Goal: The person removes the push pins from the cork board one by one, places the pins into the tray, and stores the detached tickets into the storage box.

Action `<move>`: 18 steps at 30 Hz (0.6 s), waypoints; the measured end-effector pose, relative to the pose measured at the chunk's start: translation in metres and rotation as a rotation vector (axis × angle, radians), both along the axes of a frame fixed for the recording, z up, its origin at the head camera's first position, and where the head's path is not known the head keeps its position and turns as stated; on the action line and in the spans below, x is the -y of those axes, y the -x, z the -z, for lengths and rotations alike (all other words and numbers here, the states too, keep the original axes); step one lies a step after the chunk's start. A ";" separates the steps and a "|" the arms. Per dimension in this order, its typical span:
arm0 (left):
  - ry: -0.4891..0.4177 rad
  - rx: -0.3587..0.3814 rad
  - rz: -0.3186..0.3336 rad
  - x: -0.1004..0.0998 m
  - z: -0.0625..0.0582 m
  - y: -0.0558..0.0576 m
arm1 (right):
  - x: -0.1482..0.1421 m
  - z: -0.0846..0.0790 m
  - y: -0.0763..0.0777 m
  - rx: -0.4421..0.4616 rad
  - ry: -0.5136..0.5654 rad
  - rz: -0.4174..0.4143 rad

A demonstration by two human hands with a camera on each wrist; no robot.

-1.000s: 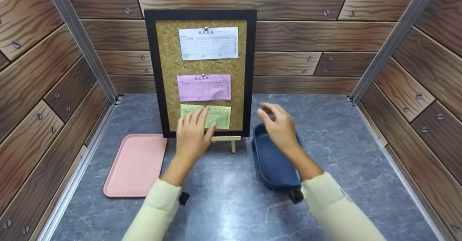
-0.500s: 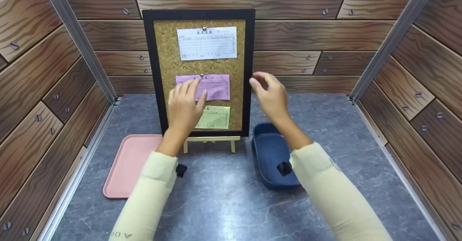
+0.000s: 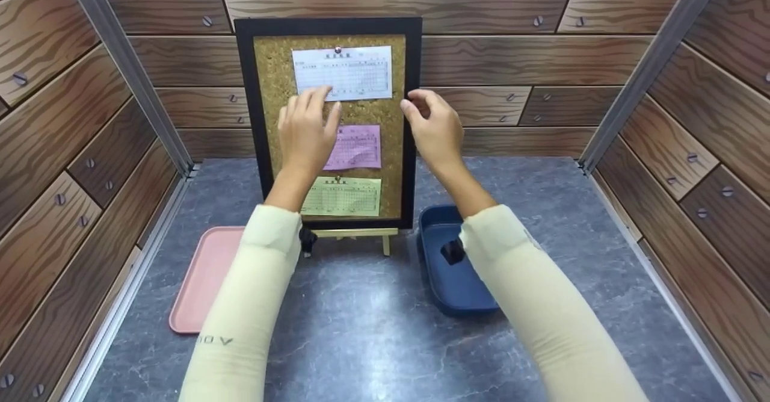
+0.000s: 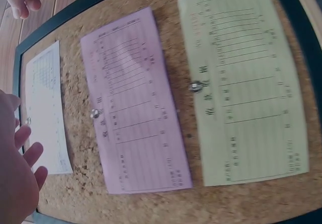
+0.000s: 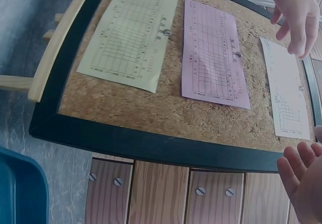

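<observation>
A black-framed cork board (image 3: 391,113) stands upright, with a white slip (image 3: 367,74), a purple slip (image 3: 362,149) and a green slip (image 3: 352,200) fixed on it one below another by metal push pins. My left hand (image 3: 307,131) is in front of the board, fingers extended and loosely bent, near the white slip's lower edge and covering part of the purple one. Beside the board's right frame is my right hand (image 3: 438,128), thumb and fingers curved with a gap between them. Neither hand shows anything held. In the left wrist view, the purple slip's pin (image 4: 95,114) is plain.
A light wooden easel (image 3: 386,242) supports the board. On the grey tabletop (image 3: 349,330) lie a pink tray (image 3: 201,275) at left, partly behind my sleeve, and a deep blue tub (image 3: 445,287) at right, under my right forearm. Wood-patterned walls enclose the back and sides.
Both hands have risen along the board: the left from the green slip past the purple one to the white one's lower edge, the right from above the blue tub to beside the frame.
</observation>
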State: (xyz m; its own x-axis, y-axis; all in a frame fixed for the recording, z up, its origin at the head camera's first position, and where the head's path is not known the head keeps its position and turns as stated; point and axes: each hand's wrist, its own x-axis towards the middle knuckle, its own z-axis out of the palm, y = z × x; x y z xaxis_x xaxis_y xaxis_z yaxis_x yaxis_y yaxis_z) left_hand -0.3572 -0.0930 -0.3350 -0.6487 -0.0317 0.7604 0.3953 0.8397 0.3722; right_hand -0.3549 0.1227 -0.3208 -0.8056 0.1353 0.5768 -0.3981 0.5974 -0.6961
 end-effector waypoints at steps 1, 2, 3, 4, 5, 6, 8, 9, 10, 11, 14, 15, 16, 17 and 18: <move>-0.005 0.003 -0.005 0.000 -0.003 0.003 | 0.002 -0.001 0.002 0.003 -0.001 0.005; -0.010 0.008 -0.009 -0.001 -0.005 0.006 | 0.003 -0.002 0.004 0.008 -0.002 0.009; -0.016 0.012 -0.014 -0.002 -0.008 0.009 | 0.004 -0.004 0.005 0.010 -0.001 0.013; -0.020 0.015 -0.020 -0.002 -0.010 0.012 | 0.006 -0.005 0.007 0.011 0.000 0.015; -0.025 0.019 -0.025 -0.003 -0.012 0.015 | 0.007 -0.006 0.009 0.017 0.001 0.020; -0.027 0.027 -0.031 -0.004 -0.015 0.018 | 0.008 -0.007 0.011 0.018 0.002 0.023; -0.034 0.041 -0.043 -0.006 -0.019 0.023 | 0.011 -0.008 0.016 0.030 -0.003 0.035; -0.037 0.047 -0.049 -0.007 -0.021 0.026 | 0.012 -0.009 0.018 0.034 -0.007 0.044; -0.040 0.055 -0.053 -0.008 -0.023 0.029 | 0.013 -0.010 0.021 0.043 -0.011 0.054; -0.042 0.062 -0.055 -0.009 -0.025 0.032 | 0.014 -0.011 0.023 0.050 -0.016 0.066; -0.055 0.081 -0.062 -0.009 -0.029 0.040 | 0.019 -0.013 0.030 0.072 -0.021 0.101; -0.058 0.083 -0.068 -0.009 -0.030 0.042 | 0.020 -0.015 0.032 0.080 -0.019 0.111; -0.063 0.085 -0.073 -0.008 -0.031 0.044 | 0.022 -0.016 0.034 0.087 -0.017 0.117; -0.069 0.084 -0.081 -0.007 -0.032 0.046 | 0.023 -0.017 0.036 0.091 -0.014 0.123; -0.073 0.083 -0.089 -0.006 -0.032 0.048 | 0.025 -0.018 0.038 0.098 -0.013 0.129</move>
State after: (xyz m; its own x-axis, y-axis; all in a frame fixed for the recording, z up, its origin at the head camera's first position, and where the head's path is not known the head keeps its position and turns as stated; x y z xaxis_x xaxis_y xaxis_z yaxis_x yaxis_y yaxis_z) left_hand -0.4054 -0.0871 -0.3029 -0.7011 -0.1457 0.6980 0.2855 0.8396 0.4620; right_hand -0.3927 0.0979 -0.3026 -0.8345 0.2343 0.4988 -0.2482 0.6483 -0.7198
